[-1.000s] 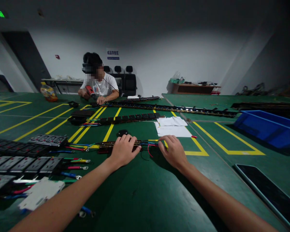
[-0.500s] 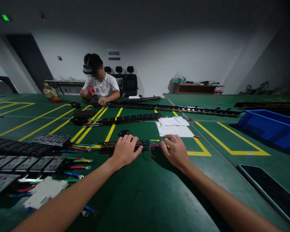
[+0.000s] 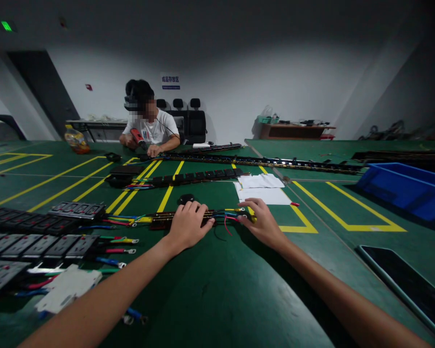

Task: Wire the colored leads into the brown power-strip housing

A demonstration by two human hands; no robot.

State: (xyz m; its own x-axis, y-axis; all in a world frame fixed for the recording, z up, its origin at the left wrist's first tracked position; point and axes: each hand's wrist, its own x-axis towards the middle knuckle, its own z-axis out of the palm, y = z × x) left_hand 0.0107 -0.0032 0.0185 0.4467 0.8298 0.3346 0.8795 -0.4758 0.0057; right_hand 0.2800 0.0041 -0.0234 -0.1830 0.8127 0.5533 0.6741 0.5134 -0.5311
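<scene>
My left hand (image 3: 189, 223) lies over a dark strip with brass bars (image 3: 161, 220), thumb on the near side and fingers curled over the far side. Coloured wires (image 3: 226, 213) run out of the strip's right end, some tipped with ring terminals. Beside those wire ends is my right hand (image 3: 263, 223), its thumb and fingers spread apart. The thumb tip is close to the red wire's end; whether it touches cannot be made out. A thin loose red wire (image 3: 227, 227) curls down onto the green table. Just beyond my left hand sits a small black round object (image 3: 186, 198).
Socket strips (image 3: 39, 245) with terminal-ended wires and a white part (image 3: 68, 288) lie left. White paper (image 3: 263, 189) is beyond my right hand. A blue bin (image 3: 406, 191) and a phone (image 3: 402, 285) lie right. Across the table, a person (image 3: 152, 125) holds a red power drill (image 3: 138, 137).
My right hand has opened more and drawn slightly up from the wire ends, so the ring terminals show. My left hand stays on the strip.
</scene>
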